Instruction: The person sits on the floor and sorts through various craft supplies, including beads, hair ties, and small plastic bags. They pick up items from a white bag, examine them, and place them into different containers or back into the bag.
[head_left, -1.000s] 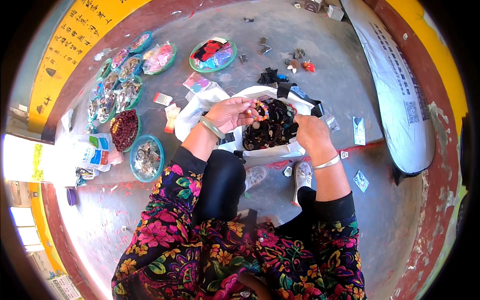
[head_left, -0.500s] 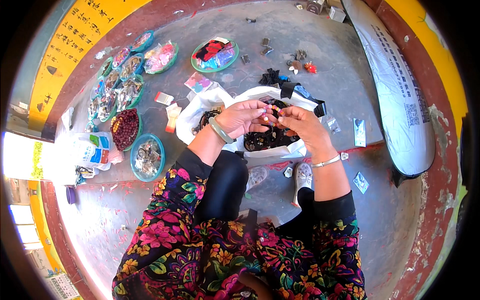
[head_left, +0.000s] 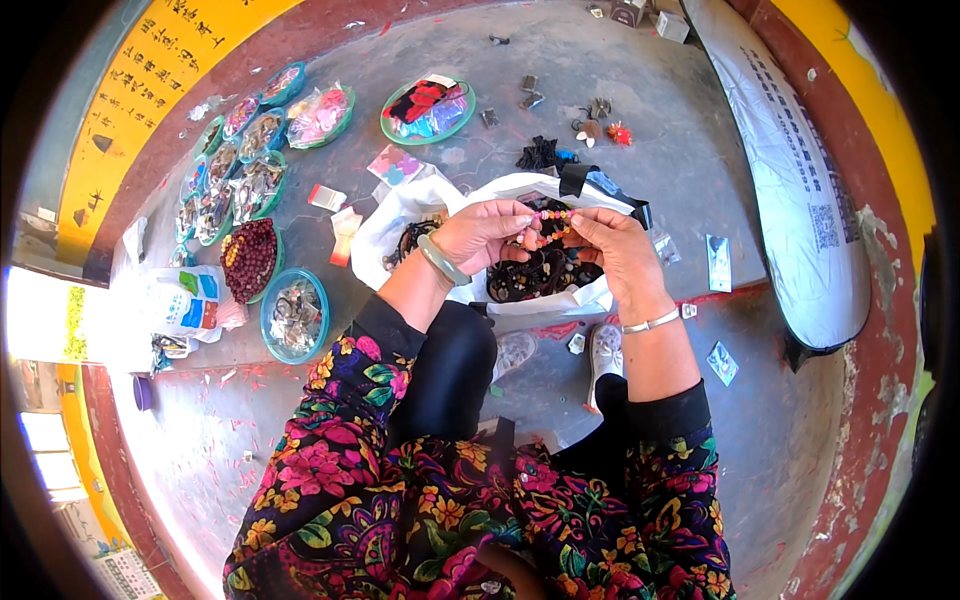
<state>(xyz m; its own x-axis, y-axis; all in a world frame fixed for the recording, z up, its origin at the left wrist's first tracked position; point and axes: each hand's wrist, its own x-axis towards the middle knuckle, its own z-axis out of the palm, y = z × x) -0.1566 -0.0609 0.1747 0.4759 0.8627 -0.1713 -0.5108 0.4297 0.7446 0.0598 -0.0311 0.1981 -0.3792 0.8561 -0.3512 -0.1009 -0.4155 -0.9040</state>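
Observation:
Between my two hands a small bracelet of pink, orange and yellow beads (head_left: 552,237) is held up and stretched. My left hand (head_left: 483,236), a pale bangle on its wrist, pinches one side of it. The other side is in the fingers of my right hand (head_left: 618,252), which wears a silver bangle. Below the beads stands a white bag (head_left: 572,303) with its mouth wide, full of dark beaded strings (head_left: 520,282). A second white opening (head_left: 372,243) on the left also holds dark strings, partly covered by my left hand.
Several baskets of packaged trinkets stand at the left, among them a blue basket (head_left: 325,318) and one with dark red beads (head_left: 250,258). A green basket (head_left: 468,118) sits farther off. A long silver-white wrapped bundle (head_left: 800,190) lies at the right. Small packets (head_left: 722,363) are scattered on the floor.
My right hand has turned slightly and shifted right. The bead bracelet has gone from a rounder loop to a more stretched one, with its upper strand pulled level.

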